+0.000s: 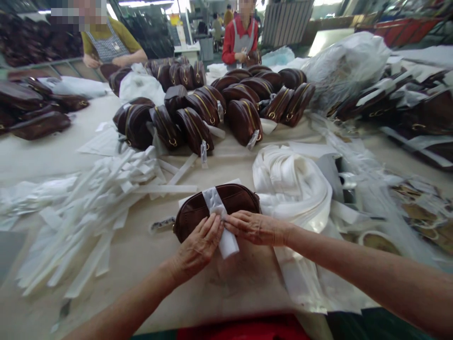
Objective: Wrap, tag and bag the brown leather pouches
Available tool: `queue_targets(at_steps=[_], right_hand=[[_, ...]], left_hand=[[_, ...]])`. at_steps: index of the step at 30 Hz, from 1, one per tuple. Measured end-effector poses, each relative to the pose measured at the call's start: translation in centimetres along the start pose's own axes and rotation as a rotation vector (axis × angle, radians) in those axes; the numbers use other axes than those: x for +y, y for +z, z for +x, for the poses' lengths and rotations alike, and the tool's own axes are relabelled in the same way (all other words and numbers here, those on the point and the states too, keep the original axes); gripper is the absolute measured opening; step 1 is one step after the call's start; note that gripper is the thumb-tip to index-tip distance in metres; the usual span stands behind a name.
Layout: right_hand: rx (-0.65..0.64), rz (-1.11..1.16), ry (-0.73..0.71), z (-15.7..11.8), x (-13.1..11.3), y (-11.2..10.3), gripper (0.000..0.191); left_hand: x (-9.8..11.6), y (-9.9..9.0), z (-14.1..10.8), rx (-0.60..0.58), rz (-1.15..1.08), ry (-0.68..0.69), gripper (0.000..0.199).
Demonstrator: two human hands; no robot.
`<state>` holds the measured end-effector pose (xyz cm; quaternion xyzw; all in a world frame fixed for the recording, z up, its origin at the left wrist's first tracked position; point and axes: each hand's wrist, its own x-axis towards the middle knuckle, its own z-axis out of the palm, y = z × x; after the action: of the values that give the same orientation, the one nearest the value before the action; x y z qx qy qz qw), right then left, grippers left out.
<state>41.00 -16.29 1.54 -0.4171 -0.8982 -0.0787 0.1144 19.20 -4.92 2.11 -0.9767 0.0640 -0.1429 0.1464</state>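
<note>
A dark brown leather bag (pixel 239 199) lies on the table in front of me. Across its middle runs a white strip (pixel 229 244), its loose end hanging over the near side. My left hand (pixel 198 245) is closed, with the fingertips pinching the strip at the bag's front. From the other side, my right hand (pixel 256 227) meets it, fingers pressed together on the same strip. The fingertips cover the spot where they touch. A wrapped zipper pull (pixel 163 224) sticks out at the bag's left end.
Left of the bag spreads a heap of loose white strips (pixel 102 203). A folded white bundle (pixel 290 184) lies on the right. Several brown bags (pixel 244 118) stand behind, near a large plastic bag (pixel 348 66). Two people (pixel 240 40) work across the table.
</note>
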Motion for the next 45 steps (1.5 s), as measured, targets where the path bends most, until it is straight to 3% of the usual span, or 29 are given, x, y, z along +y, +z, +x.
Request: queue_targets(at_steps=[7,16,19,23,27,30,34,41,44,45], right_hand=[[-0.043,-0.154,0.055,-0.8,-0.3,-1.5,0.041],[0.108,-0.308,-0.069,-1.0,2.0,0.3,0.036],[0.095,-0.288,-0.089,-0.9,2.4,0.0,0.038],[0.057,-0.126,0.037,-0.9,1.5,-1.1,0.042],[0.185,0.026,0.231,-0.6,-0.7,-1.9,0.054],[0.209,0.061,0.26,0.5,-2.2,-1.4,0.059],[0.303,0.102,0.268,1.7,-3.1,0.5,0.052],[0.477,0.217,0.343,1.4,-2.6,3.0,0.04],[0.45,0.161,0.412,1.9,-3.1,2.7,0.032],[0.378,0.119,0.408,2.0,-3.5,2.3,0.032]], left_hand=[[-0.4,0.0,-0.1,-0.002,0.026,0.032,0.045],[-0.7,0.0,0.3,0.03,0.06,0.025,0.041],[-0.7,0.1,0.3,0.014,0.045,0.013,0.043],[-0.6,0.2,0.2,0.004,0.035,0.002,0.041],[-0.3,0.4,0.2,0.071,0.021,-0.027,0.037],[-0.2,0.6,0.1,0.143,-0.022,-0.054,0.037],[-0.1,0.6,0.0,0.196,-0.107,-0.079,0.035],[-0.2,0.2,-0.1,0.228,-0.226,-0.126,0.034],[0.4,-0.5,-0.2,0.262,-0.173,-0.075,0.034],[0.5,-0.5,-0.1,0.276,-0.177,-0.072,0.035]])
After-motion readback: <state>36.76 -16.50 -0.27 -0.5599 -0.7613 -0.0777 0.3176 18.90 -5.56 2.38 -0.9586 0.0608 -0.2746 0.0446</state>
